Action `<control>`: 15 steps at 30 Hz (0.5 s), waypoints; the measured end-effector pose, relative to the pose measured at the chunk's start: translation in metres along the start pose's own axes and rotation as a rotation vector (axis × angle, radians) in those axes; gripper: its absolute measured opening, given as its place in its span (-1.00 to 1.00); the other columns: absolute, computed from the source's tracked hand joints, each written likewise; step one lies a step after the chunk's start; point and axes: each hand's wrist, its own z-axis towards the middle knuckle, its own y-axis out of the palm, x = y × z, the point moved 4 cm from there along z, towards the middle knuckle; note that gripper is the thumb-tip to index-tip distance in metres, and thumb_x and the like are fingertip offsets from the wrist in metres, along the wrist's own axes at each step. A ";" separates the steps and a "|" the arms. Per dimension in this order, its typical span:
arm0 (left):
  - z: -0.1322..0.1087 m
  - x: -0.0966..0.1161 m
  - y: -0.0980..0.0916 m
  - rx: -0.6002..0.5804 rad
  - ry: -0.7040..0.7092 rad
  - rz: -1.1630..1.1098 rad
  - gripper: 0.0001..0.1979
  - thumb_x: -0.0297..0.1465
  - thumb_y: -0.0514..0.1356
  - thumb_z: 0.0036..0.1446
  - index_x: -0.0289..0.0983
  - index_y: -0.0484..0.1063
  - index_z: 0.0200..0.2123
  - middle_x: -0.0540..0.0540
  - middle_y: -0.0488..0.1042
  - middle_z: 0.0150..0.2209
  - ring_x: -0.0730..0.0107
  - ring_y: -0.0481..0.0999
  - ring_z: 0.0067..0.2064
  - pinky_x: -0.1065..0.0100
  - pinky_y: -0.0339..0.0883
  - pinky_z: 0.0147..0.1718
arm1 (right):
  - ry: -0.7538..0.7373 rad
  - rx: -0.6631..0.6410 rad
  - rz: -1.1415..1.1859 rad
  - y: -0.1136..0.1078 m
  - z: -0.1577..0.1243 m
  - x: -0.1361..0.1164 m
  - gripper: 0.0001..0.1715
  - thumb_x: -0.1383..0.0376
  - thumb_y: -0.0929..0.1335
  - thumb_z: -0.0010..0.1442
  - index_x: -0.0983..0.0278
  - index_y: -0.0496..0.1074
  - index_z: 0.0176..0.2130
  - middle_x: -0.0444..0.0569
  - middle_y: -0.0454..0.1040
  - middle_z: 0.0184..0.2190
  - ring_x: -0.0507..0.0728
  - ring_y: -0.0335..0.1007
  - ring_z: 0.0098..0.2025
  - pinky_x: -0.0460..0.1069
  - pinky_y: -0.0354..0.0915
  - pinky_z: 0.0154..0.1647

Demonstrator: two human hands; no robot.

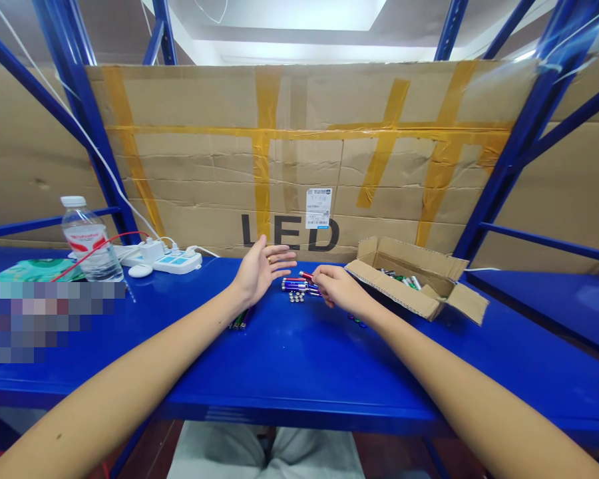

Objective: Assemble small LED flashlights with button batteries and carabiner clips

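My left hand point(263, 271) is held above the blue table with its fingers spread and nothing in it. Under its wrist lie several dark and green metal tubes point(238, 323). My right hand point(335, 285) pinches a small red tube point(306, 275), whose end points left toward my left hand. Just below that tube, several blue and purple tubes point(295, 286) lie side by side on the table. Several small silver caps point(296, 297) sit in front of them. A few small blue and green pieces point(357, 320) are partly hidden by my right forearm.
An open cardboard box point(399, 293) with several metal tubes stands at the right. At the left are a water bottle point(90, 243), a white power strip point(178, 260) with cables, and a green packet point(38, 269). A taped cardboard sheet point(204, 173) rises behind the table point(289, 372).
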 end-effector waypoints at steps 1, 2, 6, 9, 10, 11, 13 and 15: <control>0.000 0.000 0.000 0.000 0.000 0.000 -0.41 0.01 -0.06 0.28 -0.40 0.49 -0.14 -0.37 0.55 -0.07 0.03 0.57 -0.06 0.15 0.41 -0.10 | -0.002 -0.001 -0.002 0.000 0.000 0.000 -0.84 0.23 0.26 0.13 0.22 0.23 -0.46 -0.25 0.12 -0.68 -0.02 0.08 -0.67 -0.09 0.09 -0.66; 0.000 0.000 0.000 0.001 0.000 0.000 -0.41 0.00 -0.06 0.28 -0.40 0.49 -0.14 -0.38 0.55 -0.07 0.03 0.57 -0.06 0.16 0.42 -0.11 | -0.003 -0.001 -0.005 0.000 0.000 0.001 -0.84 0.23 0.26 0.13 0.22 0.23 -0.46 -0.25 0.13 -0.68 -0.02 0.08 -0.67 -0.09 0.09 -0.66; -0.001 0.001 0.001 0.007 -0.004 -0.009 -0.40 0.00 -0.08 0.29 -0.41 0.48 -0.13 -0.38 0.55 -0.06 0.03 0.57 -0.05 0.19 0.42 -0.12 | -0.009 0.007 -0.021 -0.001 0.001 0.002 -0.83 0.22 0.26 0.14 0.23 0.24 -0.45 -0.24 0.14 -0.67 -0.02 0.10 -0.67 -0.09 0.08 -0.65; -0.002 0.002 0.002 0.008 -0.012 -0.014 -0.38 0.00 -0.10 0.30 -0.43 0.48 -0.12 -0.39 0.54 -0.06 0.01 0.56 -0.04 0.19 0.42 -0.12 | -0.016 0.011 -0.035 -0.001 0.001 0.002 -0.83 0.22 0.25 0.14 0.23 0.25 -0.45 -0.24 0.15 -0.67 -0.01 0.11 -0.66 -0.08 0.08 -0.64; -0.002 0.002 0.002 0.006 -0.012 -0.014 -0.38 0.00 -0.11 0.30 -0.43 0.48 -0.12 -0.39 0.54 -0.06 0.01 0.56 -0.04 0.19 0.42 -0.12 | -0.017 0.013 -0.041 -0.001 0.001 0.001 -0.84 0.22 0.25 0.14 0.23 0.25 -0.45 -0.23 0.15 -0.67 -0.01 0.12 -0.66 -0.08 0.08 -0.64; -0.002 0.002 0.002 0.003 -0.011 -0.013 -0.38 0.00 -0.10 0.29 -0.43 0.48 -0.12 -0.39 0.54 -0.06 0.01 0.56 -0.04 0.18 0.42 -0.11 | -0.018 0.016 -0.049 -0.002 0.000 0.001 -0.84 0.23 0.24 0.14 0.23 0.26 -0.45 -0.23 0.16 -0.67 0.00 0.12 -0.66 -0.08 0.08 -0.63; -0.001 0.001 0.001 -0.007 -0.005 -0.010 -0.37 0.01 -0.09 0.28 -0.42 0.48 -0.11 -0.38 0.54 -0.06 0.02 0.56 -0.04 0.17 0.41 -0.10 | -0.021 0.028 -0.070 -0.002 0.000 0.000 -0.85 0.24 0.23 0.13 0.23 0.26 -0.46 -0.22 0.17 -0.68 0.01 0.13 -0.65 -0.07 0.07 -0.61; 0.000 0.001 0.000 -0.015 -0.002 -0.006 -0.37 0.02 -0.08 0.27 -0.42 0.48 -0.11 -0.39 0.54 -0.06 0.02 0.56 -0.04 0.15 0.40 -0.08 | -0.037 0.046 -0.097 -0.003 0.000 -0.002 -0.85 0.26 0.23 0.12 0.23 0.26 -0.47 -0.21 0.19 -0.68 0.02 0.13 -0.64 -0.07 0.05 -0.59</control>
